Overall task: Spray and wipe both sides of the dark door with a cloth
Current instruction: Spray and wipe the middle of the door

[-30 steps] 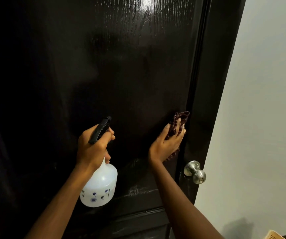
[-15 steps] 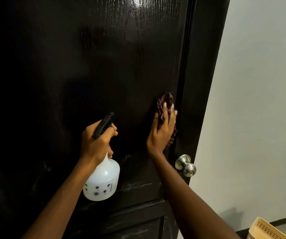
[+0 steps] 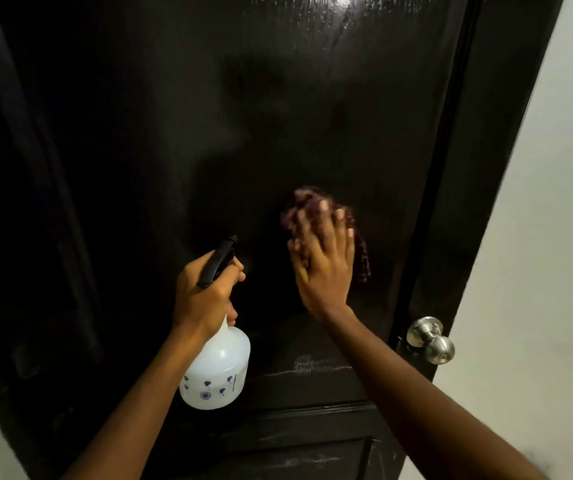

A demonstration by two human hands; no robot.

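Door [image 3: 312, 116]: dark and glossy with visible grain, filling most of the view. A bright glare sits at its top edge. The free edge runs down the right side.
Wall [image 3: 548, 271]: pale and plain, to the right of the door's edge. A small strip also shows at the lower left corner.
Lower panel [image 3: 295, 455]: recessed section at the foot of the door, set below a horizontal moulding, with faint scuffs on it.
Spray bottle [image 3: 217, 368]: translucent white with small blue flower prints. It hangs upright from the left hand, just in front of the door face, left of the cloth.
Right hand [image 3: 325, 271]: laid flat on the door above and left of the knob. Its fingers are spread and straight, pressing the cloth against the surface rather than gripping it. The fingertips are motion-blurred.
Left hand [image 3: 203, 296]: wrapped tightly around the bottle's neck, fingers curled under the trigger head.
Cloth [image 3: 363, 258]: dark maroon, trapped between the right palm and the door. It shows above the fingertips and along the hand's right side.
Streaks [image 3: 312, 365]: pale smeared marks on the door below the right wrist.
Trigger head [image 3: 217, 259]: black, with the nozzle aimed at the door.
Knob [image 3: 432, 341]: round brushed metal, at the door's right edge, well clear of both hands.
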